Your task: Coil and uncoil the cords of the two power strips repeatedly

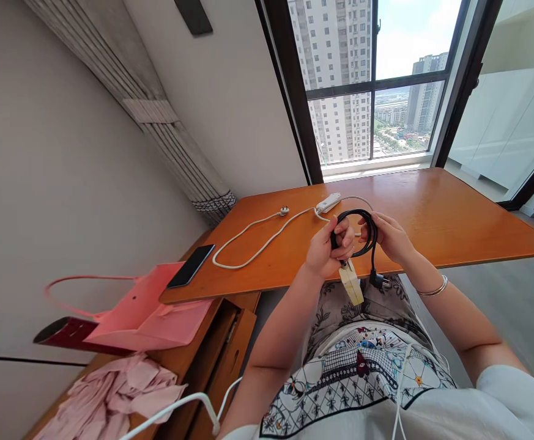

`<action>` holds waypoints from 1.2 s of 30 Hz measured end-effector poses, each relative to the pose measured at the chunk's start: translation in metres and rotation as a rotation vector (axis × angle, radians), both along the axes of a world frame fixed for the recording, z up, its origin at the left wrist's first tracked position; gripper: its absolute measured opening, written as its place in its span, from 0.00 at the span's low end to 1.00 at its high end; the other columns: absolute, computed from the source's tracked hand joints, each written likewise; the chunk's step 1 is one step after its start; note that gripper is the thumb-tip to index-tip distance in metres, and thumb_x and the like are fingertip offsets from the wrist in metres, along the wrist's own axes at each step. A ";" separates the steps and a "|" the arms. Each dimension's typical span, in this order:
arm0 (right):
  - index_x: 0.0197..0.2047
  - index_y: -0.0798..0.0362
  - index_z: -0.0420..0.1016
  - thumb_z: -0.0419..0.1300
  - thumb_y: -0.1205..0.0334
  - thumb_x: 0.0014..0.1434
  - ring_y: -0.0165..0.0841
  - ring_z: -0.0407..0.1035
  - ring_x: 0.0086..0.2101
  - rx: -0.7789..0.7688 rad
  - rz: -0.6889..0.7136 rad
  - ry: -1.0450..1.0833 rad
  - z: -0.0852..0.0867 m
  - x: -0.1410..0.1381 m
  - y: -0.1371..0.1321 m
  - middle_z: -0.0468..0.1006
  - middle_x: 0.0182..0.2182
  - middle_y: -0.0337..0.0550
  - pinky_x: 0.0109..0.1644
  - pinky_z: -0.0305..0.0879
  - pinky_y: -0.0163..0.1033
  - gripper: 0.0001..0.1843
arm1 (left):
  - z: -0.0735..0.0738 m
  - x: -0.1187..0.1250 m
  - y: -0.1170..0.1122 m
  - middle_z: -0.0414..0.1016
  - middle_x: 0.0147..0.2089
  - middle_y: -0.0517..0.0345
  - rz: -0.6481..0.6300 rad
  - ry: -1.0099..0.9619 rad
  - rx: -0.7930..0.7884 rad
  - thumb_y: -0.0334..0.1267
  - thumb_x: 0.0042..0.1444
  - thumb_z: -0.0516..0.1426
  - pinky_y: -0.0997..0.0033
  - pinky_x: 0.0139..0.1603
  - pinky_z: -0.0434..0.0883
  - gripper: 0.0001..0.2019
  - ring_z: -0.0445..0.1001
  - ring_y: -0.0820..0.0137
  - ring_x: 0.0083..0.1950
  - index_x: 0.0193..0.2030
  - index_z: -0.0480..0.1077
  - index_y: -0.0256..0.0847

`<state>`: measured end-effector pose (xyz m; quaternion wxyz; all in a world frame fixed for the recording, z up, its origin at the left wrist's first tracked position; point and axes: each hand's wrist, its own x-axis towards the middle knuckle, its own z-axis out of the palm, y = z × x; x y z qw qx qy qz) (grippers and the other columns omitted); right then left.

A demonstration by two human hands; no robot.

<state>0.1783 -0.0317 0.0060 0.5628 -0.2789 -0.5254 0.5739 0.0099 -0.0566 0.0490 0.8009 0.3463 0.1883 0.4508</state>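
A black power cord (357, 212) is wound in loops between my two hands, just above the table's near edge. My left hand (331, 247) is closed around one side of the loops. Below it hangs a pale yellow tag or block (351, 283); its exact kind I cannot make out. With fingers pinched, my right hand (388, 237) grips the other side of the coil. The cord's black plug (379, 280) dangles under the right hand, over my lap. Behind the hands, a white power strip (328, 202) lies on the table with its white cord (267, 242) and plug (284, 211).
On the wooden table (468, 214), a dark phone (191, 266) rests at the left corner. Left of it stand a pink bag (142, 311) and a dark red item (71, 332). Pink cloth (115, 397) lies lower left, near a white tube (179, 403). A window (372, 85) is ahead.
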 end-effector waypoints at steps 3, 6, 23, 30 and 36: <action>0.40 0.53 0.77 0.67 0.33 0.49 0.35 0.77 0.32 -0.061 0.153 0.050 -0.007 0.002 -0.003 0.80 0.28 0.42 0.44 0.76 0.44 0.31 | 0.002 -0.001 -0.001 0.53 0.19 0.70 0.042 -0.021 0.004 0.48 0.71 0.48 0.80 0.15 0.45 0.22 0.37 0.83 0.13 0.26 0.49 0.42; 0.39 0.53 0.78 0.69 0.32 0.47 0.37 0.78 0.33 -0.095 0.239 0.078 -0.011 0.004 -0.003 0.80 0.29 0.43 0.46 0.77 0.48 0.32 | 0.003 -0.003 -0.002 0.53 0.18 0.70 0.045 -0.022 0.000 0.48 0.71 0.47 0.80 0.15 0.45 0.22 0.37 0.83 0.13 0.26 0.49 0.42; 0.33 0.54 0.79 0.69 0.33 0.48 0.31 0.73 0.28 -0.057 0.153 -0.002 -0.014 0.004 0.003 0.78 0.27 0.42 0.35 0.73 0.38 0.29 | -0.003 -0.004 -0.003 0.83 0.36 0.48 0.036 -0.063 -0.022 0.47 0.73 0.40 0.76 0.15 0.47 0.22 0.40 0.85 0.11 0.26 0.46 0.42; 0.32 0.54 0.79 0.67 0.30 0.47 0.23 0.49 0.17 0.026 -0.064 -0.082 0.002 0.002 0.002 0.54 0.14 0.29 0.19 0.47 0.31 0.32 | -0.006 -0.007 -0.003 0.84 0.41 0.42 -0.046 -0.065 -0.057 0.48 0.73 0.37 0.77 0.14 0.47 0.22 0.41 0.86 0.10 0.27 0.46 0.42; 0.32 0.54 0.75 0.63 0.31 0.52 0.22 0.46 0.16 -0.088 0.084 -0.147 -0.013 -0.003 0.001 0.56 0.14 0.28 0.20 0.49 0.33 0.31 | -0.007 -0.007 -0.004 0.83 0.48 0.42 -0.001 -0.065 0.025 0.48 0.72 0.44 0.77 0.13 0.53 0.23 0.49 0.85 0.11 0.26 0.48 0.41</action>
